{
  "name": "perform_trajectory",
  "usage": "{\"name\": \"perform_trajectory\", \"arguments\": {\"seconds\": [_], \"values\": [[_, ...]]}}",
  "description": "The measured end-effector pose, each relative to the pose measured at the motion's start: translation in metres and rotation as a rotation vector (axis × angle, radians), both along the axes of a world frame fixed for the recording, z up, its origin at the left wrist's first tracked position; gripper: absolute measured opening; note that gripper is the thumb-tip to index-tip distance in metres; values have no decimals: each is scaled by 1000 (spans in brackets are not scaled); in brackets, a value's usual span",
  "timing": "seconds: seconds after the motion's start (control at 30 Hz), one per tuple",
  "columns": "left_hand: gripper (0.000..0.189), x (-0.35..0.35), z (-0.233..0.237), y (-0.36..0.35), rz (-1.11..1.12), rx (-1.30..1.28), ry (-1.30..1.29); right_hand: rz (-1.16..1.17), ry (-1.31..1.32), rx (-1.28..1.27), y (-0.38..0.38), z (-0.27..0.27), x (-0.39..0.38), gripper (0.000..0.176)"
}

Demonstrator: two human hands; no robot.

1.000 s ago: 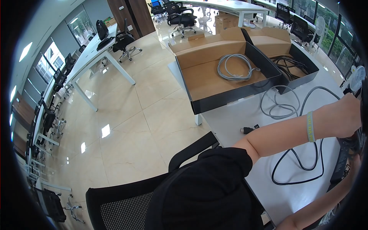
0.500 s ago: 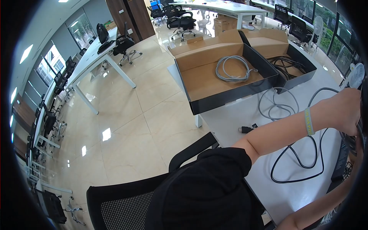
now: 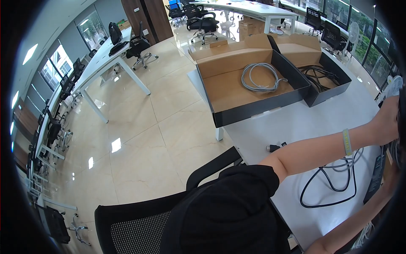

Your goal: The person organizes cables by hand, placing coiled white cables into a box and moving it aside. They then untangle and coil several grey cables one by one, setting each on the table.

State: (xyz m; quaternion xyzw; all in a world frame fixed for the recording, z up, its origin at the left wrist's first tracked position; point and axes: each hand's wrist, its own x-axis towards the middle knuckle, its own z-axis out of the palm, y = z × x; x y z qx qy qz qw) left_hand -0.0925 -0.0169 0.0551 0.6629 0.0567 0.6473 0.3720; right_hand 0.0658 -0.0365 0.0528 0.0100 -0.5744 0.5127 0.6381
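My left hand [image 3: 384, 122], with a pale band round the wrist, reaches to the right edge of the view. It is curled closed, but its fingertips and whatever they hold are lost in the dark rim. Just below it shows a bunch of grey cable [image 3: 395, 151]. My right forearm [image 3: 357, 218] rises from the lower right; the hand at its end is too dark and cut off to read. Under my left forearm a black cable [image 3: 327, 206] lies looped on the white table [image 3: 292, 127], with grey cable strands [image 3: 338, 167] beside it. A black connector [image 3: 273, 148] lies near the elbow.
An open cardboard box [image 3: 228, 89] holds a coiled grey cable [image 3: 259, 88]. Beside it another open box [image 3: 317, 99] holds black cables [image 3: 317, 76]. A black keyboard [image 3: 374, 180] lies at the table's right. A mesh chair [image 3: 139, 228] is below me.
The loose grey cable beyond my left forearm has been drawn away from there, and grey strands now show below the forearm. My left forearm has shifted slightly down. The view has turned a little.
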Motion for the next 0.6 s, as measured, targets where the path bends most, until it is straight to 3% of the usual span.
{"name": "perform_trajectory", "arguments": {"seconds": [0.07, 0.1, 0.13, 0.17, 0.2, 0.23, 0.27, 0.33, 0.37, 0.47, 0.53, 0.57, 0.6], "values": [[40, -1, -1, 3, 37, -15, -37, 156, -10, -118, 7, -3, 5, 12], [39, -3, -3, 7, 116, 23, -28, -53, -73, -51, 10, -5, 4, 26], [38, -4, -4, 11, 194, 62, -20, -54, -72, -52, 9, -4, 1, 26], [38, -6, -4, 16, 193, 61, -19, -573, -266, 146, 6, -4, -2, 41], [36, -8, -3, 18, 383, 185, 147, -1092, -457, 348, 4, -3, -4, 56], [34, -9, -4, 20, 571, 309, 316, -1162, -437, 326, 1, 0, 1, 87], [34, -2, -9, 28, 567, 310, 317, -1166, -436, 325, -2, 4, 7, 87], [28, 15, -22, 47, 857, 327, 144, -1470, -741, 527, -5, 9, 18, 100], [28, 18, -25, 52, 849, 326, 145, -1582, -752, 727, 1, 10, 24, 109], [33, 10, -25, 47, 796, 273, 376, -1625, -946, 744, -21, 11, 6, 109], [33, -1, -26, 32, 935, 443, 537, -1485, -1017, 706, -29, 12, 1, 106], [33, -6, -21, 25, 937, 440, 537, -1373, -1030, 525, -35, 11, -10, 93], [32, -8, -14, 17, 808, 454, 734, -1258, -1035, 346, -38, 10, -16, 81]]}}
